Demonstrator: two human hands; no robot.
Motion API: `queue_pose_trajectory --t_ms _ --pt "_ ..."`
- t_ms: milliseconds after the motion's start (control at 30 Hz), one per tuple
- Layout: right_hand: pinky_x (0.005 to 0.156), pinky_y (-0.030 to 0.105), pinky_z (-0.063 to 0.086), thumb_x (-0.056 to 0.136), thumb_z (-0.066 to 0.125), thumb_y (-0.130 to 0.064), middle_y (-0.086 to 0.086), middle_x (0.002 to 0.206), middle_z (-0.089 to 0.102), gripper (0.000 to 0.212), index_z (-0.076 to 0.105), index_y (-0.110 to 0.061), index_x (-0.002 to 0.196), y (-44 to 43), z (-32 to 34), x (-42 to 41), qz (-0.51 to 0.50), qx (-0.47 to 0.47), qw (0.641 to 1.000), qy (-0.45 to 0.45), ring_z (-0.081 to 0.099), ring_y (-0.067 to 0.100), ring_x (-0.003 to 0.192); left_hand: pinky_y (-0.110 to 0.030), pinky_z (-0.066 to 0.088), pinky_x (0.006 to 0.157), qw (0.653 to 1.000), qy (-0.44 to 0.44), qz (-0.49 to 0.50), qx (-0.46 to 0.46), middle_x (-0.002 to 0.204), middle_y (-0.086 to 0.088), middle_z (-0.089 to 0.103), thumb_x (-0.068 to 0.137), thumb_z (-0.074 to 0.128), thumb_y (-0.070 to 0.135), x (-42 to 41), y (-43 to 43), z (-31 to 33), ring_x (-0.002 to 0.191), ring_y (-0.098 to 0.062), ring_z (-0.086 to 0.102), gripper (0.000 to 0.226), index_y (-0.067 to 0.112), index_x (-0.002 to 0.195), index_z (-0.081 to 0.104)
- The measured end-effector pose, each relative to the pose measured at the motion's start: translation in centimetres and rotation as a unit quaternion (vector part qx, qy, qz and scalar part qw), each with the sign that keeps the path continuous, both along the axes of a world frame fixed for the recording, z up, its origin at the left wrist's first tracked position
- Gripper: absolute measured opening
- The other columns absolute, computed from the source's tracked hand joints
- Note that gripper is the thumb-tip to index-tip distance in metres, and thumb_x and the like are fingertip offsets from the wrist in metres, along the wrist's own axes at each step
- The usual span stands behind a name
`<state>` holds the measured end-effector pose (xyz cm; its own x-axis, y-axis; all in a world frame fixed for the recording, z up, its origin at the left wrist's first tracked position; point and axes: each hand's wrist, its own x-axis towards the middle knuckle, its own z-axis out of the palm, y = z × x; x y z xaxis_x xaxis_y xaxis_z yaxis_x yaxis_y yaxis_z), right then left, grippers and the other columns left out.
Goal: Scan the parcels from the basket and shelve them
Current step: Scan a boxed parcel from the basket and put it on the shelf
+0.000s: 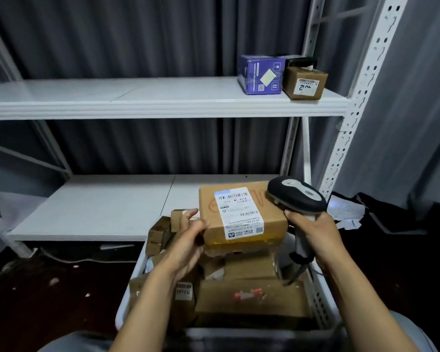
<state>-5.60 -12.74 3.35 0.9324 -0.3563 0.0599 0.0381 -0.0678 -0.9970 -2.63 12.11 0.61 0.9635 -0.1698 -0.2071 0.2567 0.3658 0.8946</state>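
two boxes (pixel 261 74) shelved, basket (pixel 320 308) heaped; your left hand (pixel 188 240) holds a parcel (pixel 241 212), your right hand (pixel 313 232) grips the scanner (pixel 296 193).

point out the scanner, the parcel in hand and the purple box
scanner (pixel 296 196), head view, on the top of its head
parcel (pixel 239 214), head view, on its white label
purple box (pixel 263 77), head view, on its front face

The left forearm (pixel 149 308) and right forearm (pixel 361 308) are recorded bare down to the lower frame edge. The left hand (pixel 188 237) and right hand (pixel 313 232) are likewise bare. Grey-blue fabric is noted over the left knee (pixel 71 341), and a paler grey-blue over the right knee (pixel 407 329).
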Motion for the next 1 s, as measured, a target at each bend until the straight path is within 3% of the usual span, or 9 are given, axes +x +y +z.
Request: queue_pose_trajectory --t_ms 100,167,267,367,433,700,900,1000 --pt "0.084 0.027 0.056 0.080 0.076 -0.012 -0.006 0.096 0.073 0.030 0.069 -0.015 0.109 -0.4 0.3 -1.3 0.005 -0.020 1.000 0.006 0.068 0.015 0.096 -0.029 0.054 0.052 0.998 -0.008 -0.042 0.041 0.113 -0.007 0.062 0.089 0.052 -0.005 -1.9 -0.3 -0.3 0.081 -0.019 0.067 0.069 0.034 0.142 0.029" --pt "0.089 0.036 0.056 0.079 0.078 -0.015 -0.004 0.097 0.074 0.030 0.070 -0.016 0.108 -0.7 0.6 -2.3 0.007 -0.044 0.999 0.010 0.069 0.018 0.097 -0.026 0.051 0.046 0.998 -0.016 -0.023 0.048 0.114 -0.004 0.059 0.084 0.057 -0.010 -3.2 -0.7 -0.2 0.083 -0.022 0.066 0.083 0.039 0.144 0.026" --pt "0.083 0.040 0.058 0.078 0.078 -0.019 0.000 0.092 0.076 0.026 0.071 -0.016 0.103 -1.1 1.6 -3.9 0.013 -0.113 0.993 0.022 0.072 0.019 0.088 -0.034 0.056 0.067 0.994 -0.066 0.021 0.083 0.129 0.003 0.050 0.078 0.065 -0.012 -4.7 -0.9 0.0 0.105 -0.021 0.060 0.096 0.044 0.146 0.025" --pt "0.051 0.019 0.051 0.080 0.073 -0.019 0.004 0.069 0.070 0.011 0.067 -0.011 0.085 -1.9 3.3 -5.6 -0.001 -0.162 0.986 0.027 0.067 0.013 0.055 -0.045 0.046 0.101 0.968 -0.128 0.059 0.205 0.145 0.006 0.036 0.073 0.076 -0.001 -5.4 -0.9 0.1 0.127 -0.018 0.044 0.106 0.047 0.147 0.018" --pt "0.042 0.017 0.042 0.084 0.069 -0.018 0.003 0.054 0.061 0.013 0.063 -0.009 0.078 -2.4 4.6 -7.0 0.015 -0.172 0.985 0.028 0.055 0.013 0.042 -0.048 0.035 0.111 0.955 -0.143 0.086 0.245 0.153 0.007 0.029 0.069 0.082 0.006 -5.7 -0.8 0.1 0.137 -0.017 0.034 0.111 0.049 0.146 0.016" --pt "0.045 0.026 0.039 0.084 0.071 -0.017 0.002 0.044 0.052 0.018 0.062 -0.006 0.073 -3.2 7.3 -9.7 0.075 -0.206 0.975 0.048 0.048 0.016 0.040 -0.051 0.037 0.110 0.937 -0.168 0.132 0.278 0.154 0.006 0.026 0.053 0.084 0.031 -5.9 -1.5 0.2 0.139 -0.015 0.030 0.117 0.062 0.139 0.010" --pt "0.049 0.027 0.043 0.084 0.073 -0.026 0.001 0.045 0.055 0.026 0.065 -0.002 0.082 -3.5 7.6 -9.9 0.073 -0.216 0.972 0.051 0.051 0.016 0.041 -0.049 0.040 0.108 0.930 -0.174 0.137 0.292 0.153 0.005 0.027 0.053 0.084 0.035 -6.0 -1.8 0.4 0.137 -0.016 0.034 0.119 0.057 0.142 0.008" --pt "0.052 0.030 0.044 0.084 0.073 -0.027 0.003 0.045 0.056 0.026 0.066 -0.002 0.082 -3.6 7.5 -9.9 0.073 -0.222 0.971 0.049 0.052 0.018 0.042 -0.047 0.037 0.109 0.929 -0.176 0.131 0.297 0.155 0.002 0.025 0.066 0.086 0.019 -5.8 -1.9 0.4 0.140 -0.019 0.030 0.119 0.050 0.148 0.006"
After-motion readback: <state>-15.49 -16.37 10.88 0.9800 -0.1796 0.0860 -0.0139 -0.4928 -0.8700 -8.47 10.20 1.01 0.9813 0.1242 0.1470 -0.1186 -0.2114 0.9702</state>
